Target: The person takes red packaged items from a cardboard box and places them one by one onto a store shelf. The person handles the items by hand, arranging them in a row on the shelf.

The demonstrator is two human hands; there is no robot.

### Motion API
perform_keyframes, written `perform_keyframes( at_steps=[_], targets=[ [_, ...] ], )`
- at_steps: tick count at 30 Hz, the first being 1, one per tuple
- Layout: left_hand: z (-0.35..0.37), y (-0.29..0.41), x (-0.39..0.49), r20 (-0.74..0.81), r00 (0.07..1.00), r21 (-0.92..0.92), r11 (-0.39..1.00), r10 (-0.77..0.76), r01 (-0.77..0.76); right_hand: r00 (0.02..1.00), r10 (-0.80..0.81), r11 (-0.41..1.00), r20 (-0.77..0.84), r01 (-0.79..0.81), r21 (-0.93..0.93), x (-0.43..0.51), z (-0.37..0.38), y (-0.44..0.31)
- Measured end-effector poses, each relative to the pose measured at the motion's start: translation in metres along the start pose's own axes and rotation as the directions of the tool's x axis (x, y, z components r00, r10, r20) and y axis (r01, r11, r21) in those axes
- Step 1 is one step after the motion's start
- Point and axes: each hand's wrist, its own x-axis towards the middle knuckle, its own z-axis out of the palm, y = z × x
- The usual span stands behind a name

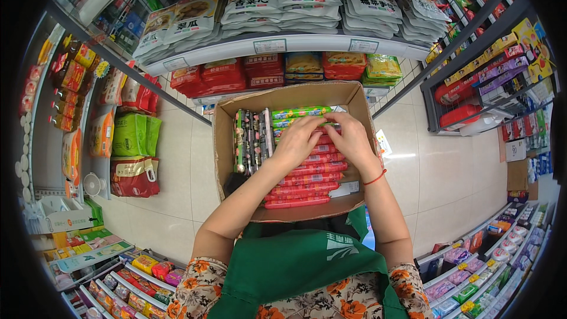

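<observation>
An open cardboard box [290, 217] sits in front of my body, packed with stick-shaped wrapped snacks that look like sausages. Red-wrapped sticks [310, 180] fill the near and middle part in a row. Green-wrapped sticks [301, 111] lie at the far end, and dark-wrapped sticks [254, 141] stand along the left side. My left hand [301, 137] curls over the green and red sticks. Beside it, my right hand [350, 139] has thumb and fingers bent around the end of a green stick. The fingertips of both hands almost meet; whether either grips a stick is hidden.
Behind the box stands a shelf [305, 46] with white food pouches [252, 0] on top and red packs [223, 75] below. Rice bags [133, 137] stand at left. A wire rack [478, 97] is at right. Sloping shelves with goods [483, 270] flank me on the tiled floor [412, 173].
</observation>
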Motion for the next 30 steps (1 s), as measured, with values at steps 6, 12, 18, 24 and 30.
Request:
perform_keyframes(
  at_steps=[6, 12, 18, 24, 30],
  targets=[
    [0.006, -0.006, -0.003, 0.016, 0.999, 0.020, 0.999, -0.030, 0.029, 1.000, -0.008, 0.992, 0.001, 0.008, -0.124, -0.004, 0.006, 0.016],
    [0.012, -0.013, -0.004, 0.056, 0.996, 0.040, 0.997, -0.068, 0.066, 0.968, 0.240, 0.951, 0.072, -0.219, -0.219, -0.009, 0.010, 0.021],
    [0.015, -0.015, -0.004, 0.094, 0.992, 0.072, 0.994, -0.088, 0.081, 0.913, 0.376, 0.901, 0.161, -0.320, -0.291, -0.012, 0.014, 0.030],
    [0.018, -0.017, -0.003, 0.114, 0.989, 0.091, 0.993, -0.090, 0.080, 0.930, 0.355, 0.902, 0.097, -0.313, -0.297, -0.013, 0.013, 0.031],
    [0.017, -0.013, 0.000, 0.111, 0.991, 0.086, 0.994, -0.070, 0.061, 0.943, 0.325, 0.925, 0.068, -0.302, -0.230, -0.014, 0.008, 0.030]
  ],
)
